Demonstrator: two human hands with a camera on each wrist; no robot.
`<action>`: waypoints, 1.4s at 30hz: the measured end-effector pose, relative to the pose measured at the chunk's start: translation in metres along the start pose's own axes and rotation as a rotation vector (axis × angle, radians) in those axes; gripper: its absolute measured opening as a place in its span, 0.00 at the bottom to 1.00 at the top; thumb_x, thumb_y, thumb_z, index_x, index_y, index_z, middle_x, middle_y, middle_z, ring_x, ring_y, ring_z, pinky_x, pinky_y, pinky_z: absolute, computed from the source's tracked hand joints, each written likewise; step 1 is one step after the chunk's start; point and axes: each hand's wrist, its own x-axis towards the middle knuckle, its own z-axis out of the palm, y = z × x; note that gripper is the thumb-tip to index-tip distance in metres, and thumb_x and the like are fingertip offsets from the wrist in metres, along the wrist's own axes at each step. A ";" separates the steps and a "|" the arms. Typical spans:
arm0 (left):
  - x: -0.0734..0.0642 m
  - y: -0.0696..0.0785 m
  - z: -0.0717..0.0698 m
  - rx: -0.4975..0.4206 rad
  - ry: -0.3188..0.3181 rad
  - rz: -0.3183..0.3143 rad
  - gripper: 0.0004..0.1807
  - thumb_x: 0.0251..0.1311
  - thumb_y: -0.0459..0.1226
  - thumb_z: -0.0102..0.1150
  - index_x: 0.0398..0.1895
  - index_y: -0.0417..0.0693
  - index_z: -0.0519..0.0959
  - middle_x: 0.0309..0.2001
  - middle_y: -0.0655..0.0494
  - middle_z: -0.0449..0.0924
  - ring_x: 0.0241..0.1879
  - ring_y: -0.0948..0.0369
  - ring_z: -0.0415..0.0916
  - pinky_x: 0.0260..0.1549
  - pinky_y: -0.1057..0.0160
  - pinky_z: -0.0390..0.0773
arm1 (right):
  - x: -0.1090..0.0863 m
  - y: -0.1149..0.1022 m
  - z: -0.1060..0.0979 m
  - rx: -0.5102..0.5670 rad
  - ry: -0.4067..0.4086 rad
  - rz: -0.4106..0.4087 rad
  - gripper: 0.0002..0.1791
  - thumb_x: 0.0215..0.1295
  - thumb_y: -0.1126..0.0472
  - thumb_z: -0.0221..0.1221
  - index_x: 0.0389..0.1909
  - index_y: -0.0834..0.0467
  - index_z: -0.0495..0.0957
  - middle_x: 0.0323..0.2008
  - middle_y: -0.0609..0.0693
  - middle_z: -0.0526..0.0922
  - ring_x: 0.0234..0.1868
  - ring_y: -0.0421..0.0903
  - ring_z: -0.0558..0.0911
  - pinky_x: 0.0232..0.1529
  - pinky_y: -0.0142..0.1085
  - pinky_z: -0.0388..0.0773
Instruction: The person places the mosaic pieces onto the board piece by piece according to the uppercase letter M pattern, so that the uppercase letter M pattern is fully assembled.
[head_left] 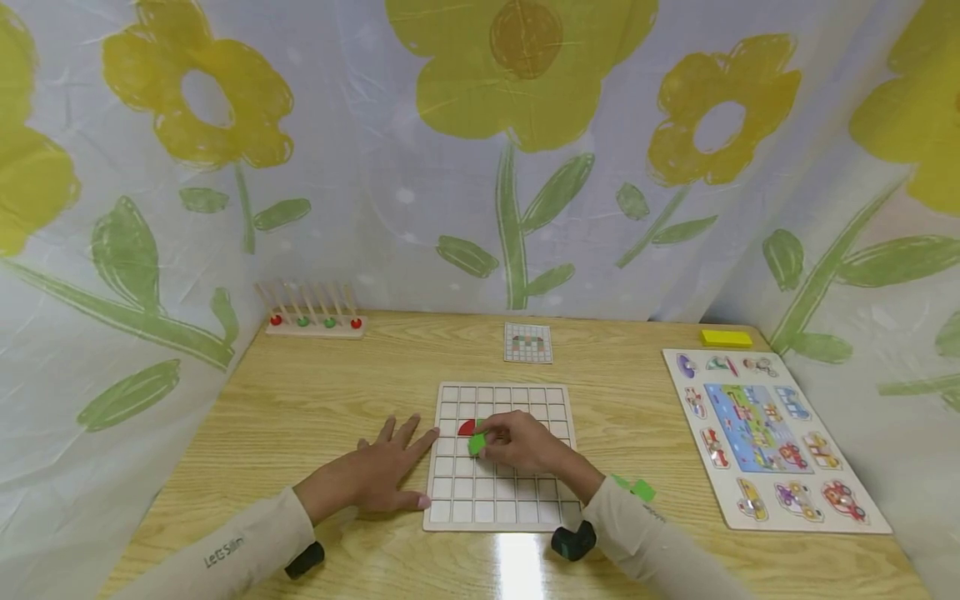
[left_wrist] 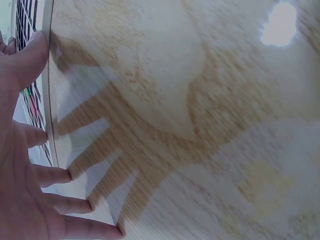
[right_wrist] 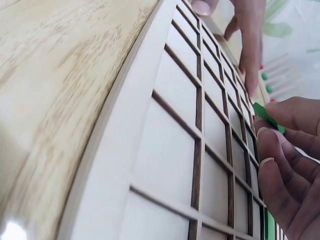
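A wooden grid board [head_left: 483, 511] with pale square cells lies on the table. A red quarter-round piece [head_left: 467, 428] sits in one of its cells. My right hand [head_left: 521, 442] is over the board and pinches a small green piece [right_wrist: 269, 119] between thumb and fingertips, beside the red one. Another bit of green [head_left: 481, 422] shows next to the red piece, partly behind the fingers. With fingers spread, my left hand [head_left: 390, 471] rests on the table at the board's left side, its thumb by the edge.
Several loose green pieces [head_left: 633, 487] lie right of the board, partly behind the right forearm. A pattern card [head_left: 528, 342] lies beyond it. At the right are a vehicle puzzle board [head_left: 776, 508] and a yellow block [head_left: 726, 338]; a peg stand [head_left: 315, 330] with beads is back left.
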 end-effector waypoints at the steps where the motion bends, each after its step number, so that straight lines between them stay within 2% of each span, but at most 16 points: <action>1: 0.000 0.000 0.000 0.000 0.001 0.000 0.53 0.61 0.67 0.56 0.82 0.55 0.48 0.80 0.35 0.42 0.74 0.26 0.42 0.54 0.21 0.63 | 0.001 0.000 0.001 -0.002 0.002 -0.002 0.16 0.64 0.63 0.66 0.53 0.58 0.84 0.33 0.43 0.82 0.28 0.36 0.74 0.31 0.28 0.72; 9: 0.000 -0.002 0.002 0.018 0.006 0.008 0.53 0.61 0.69 0.54 0.82 0.55 0.48 0.80 0.35 0.42 0.74 0.25 0.43 0.52 0.21 0.65 | 0.007 -0.005 0.008 -0.009 0.030 -0.015 0.15 0.63 0.64 0.67 0.51 0.58 0.84 0.28 0.42 0.80 0.23 0.35 0.72 0.27 0.28 0.70; 16: 0.000 -0.002 0.002 0.021 0.009 0.018 0.53 0.61 0.68 0.55 0.82 0.54 0.48 0.80 0.35 0.42 0.74 0.25 0.43 0.51 0.21 0.65 | 0.012 -0.008 0.013 -0.067 0.037 0.016 0.14 0.62 0.62 0.69 0.49 0.57 0.85 0.25 0.41 0.81 0.27 0.36 0.74 0.34 0.30 0.72; 30: 0.000 -0.002 0.001 0.015 0.003 0.017 0.53 0.61 0.68 0.55 0.82 0.54 0.48 0.80 0.35 0.42 0.74 0.25 0.42 0.52 0.21 0.64 | 0.015 -0.010 0.019 -0.098 0.055 0.076 0.14 0.59 0.60 0.72 0.47 0.53 0.86 0.24 0.40 0.80 0.26 0.34 0.74 0.36 0.29 0.73; 42: -0.002 0.002 -0.002 0.018 0.003 0.012 0.53 0.61 0.67 0.55 0.82 0.53 0.48 0.79 0.33 0.43 0.73 0.24 0.43 0.52 0.21 0.64 | 0.015 -0.011 0.017 -0.134 0.058 0.090 0.13 0.60 0.62 0.71 0.47 0.54 0.87 0.24 0.40 0.79 0.25 0.35 0.73 0.30 0.29 0.70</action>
